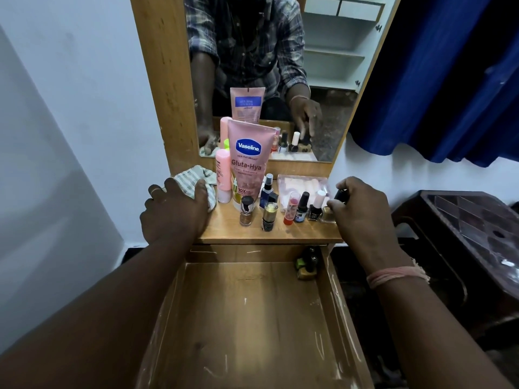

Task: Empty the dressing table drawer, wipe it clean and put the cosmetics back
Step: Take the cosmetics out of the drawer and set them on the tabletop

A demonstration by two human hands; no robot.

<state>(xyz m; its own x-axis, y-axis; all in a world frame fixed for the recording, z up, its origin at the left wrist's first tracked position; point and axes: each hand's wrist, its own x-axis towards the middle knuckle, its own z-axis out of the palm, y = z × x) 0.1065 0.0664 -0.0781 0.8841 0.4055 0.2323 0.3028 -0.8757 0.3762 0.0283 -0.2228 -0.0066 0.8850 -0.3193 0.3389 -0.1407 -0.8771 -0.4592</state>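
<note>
Head view shows us standing over the open drawer (247, 318), almost emptied, with two small bottles (307, 262) left in its far right corner. Our right hand (362, 211) is up on the dressing table top (269, 234), fingers curled round a dark-capped bottle (340, 195) at the right end of the row of cosmetics (292, 206), which runs left to right along the top. Our left hand (174, 209) rests on the striped cloth (196, 178) at the left end, fingers bent over it. We judge the right hand nearer the leftover bottles, which lie below and toward us from it.
</note>
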